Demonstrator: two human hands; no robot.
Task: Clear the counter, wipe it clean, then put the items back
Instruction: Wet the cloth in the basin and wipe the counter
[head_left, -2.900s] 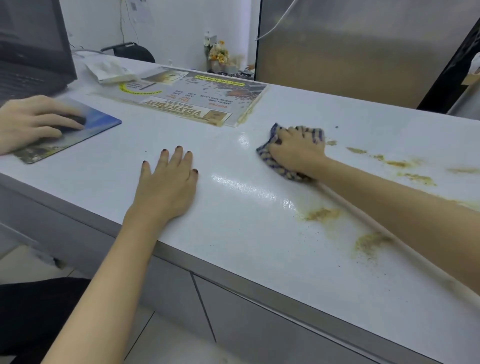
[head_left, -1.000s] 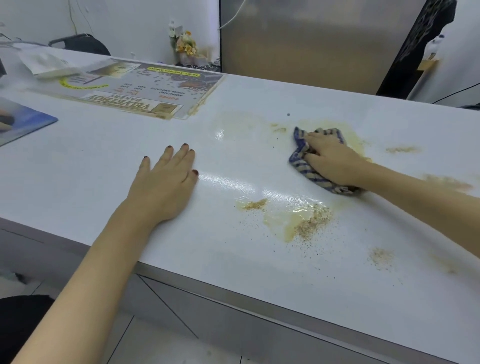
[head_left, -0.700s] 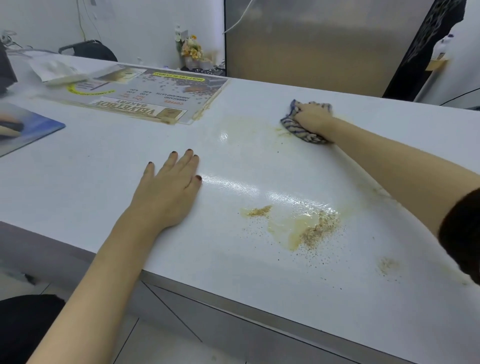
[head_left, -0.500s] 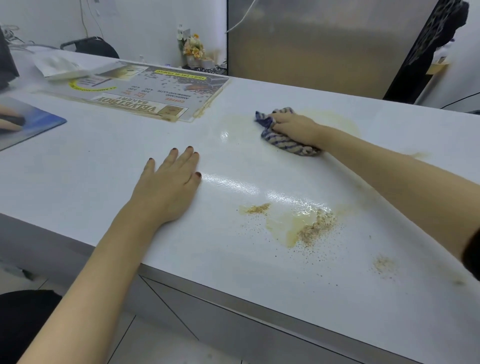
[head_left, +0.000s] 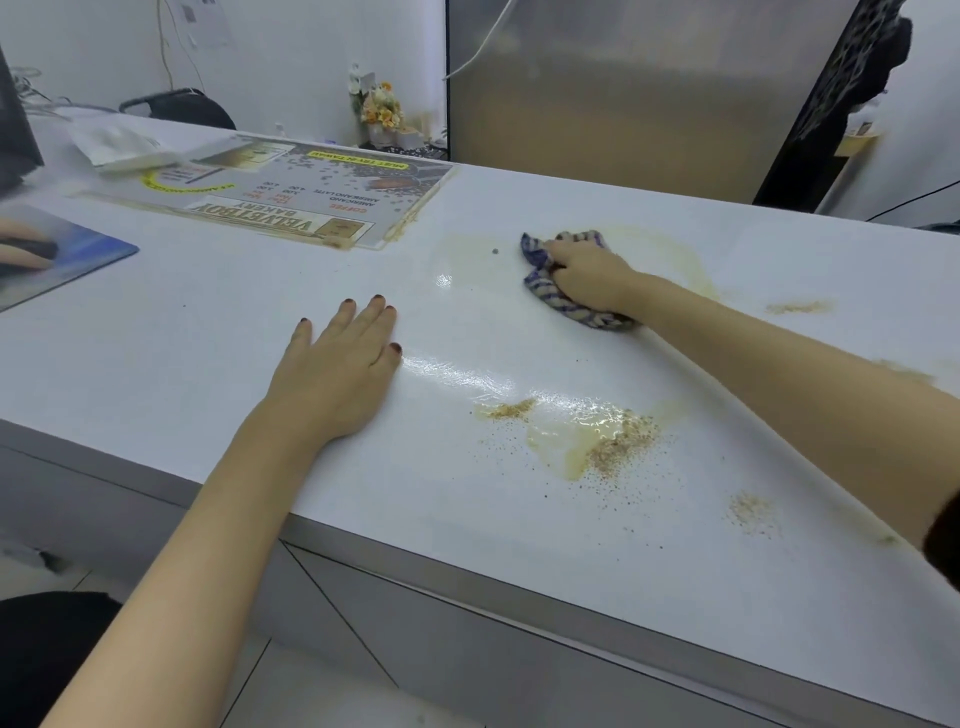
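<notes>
Near spill: a wet tan puddle strewn with brown crumbs lies on the white laminate counter near my edge, not yet wiped.
Left hand: my left hand lies flat on the counter, fingers straight and close together, holding nothing.
Right hand: my right hand is beyond the puddle, fingers curled over the wadded blue-and-white striped cloth and pressing it to the counter.
Handling: I judge the cloth soft, light and probably damp. It is best held bunched from above, under the palm.
Far: a faint yellow smear shows just right of the cloth, and a laminated bakery menu sheet lies to its left.
Change: a second ago the cloth covered that smear. It is now nearer the menu, while the left hand and puddle are unchanged.
</notes>
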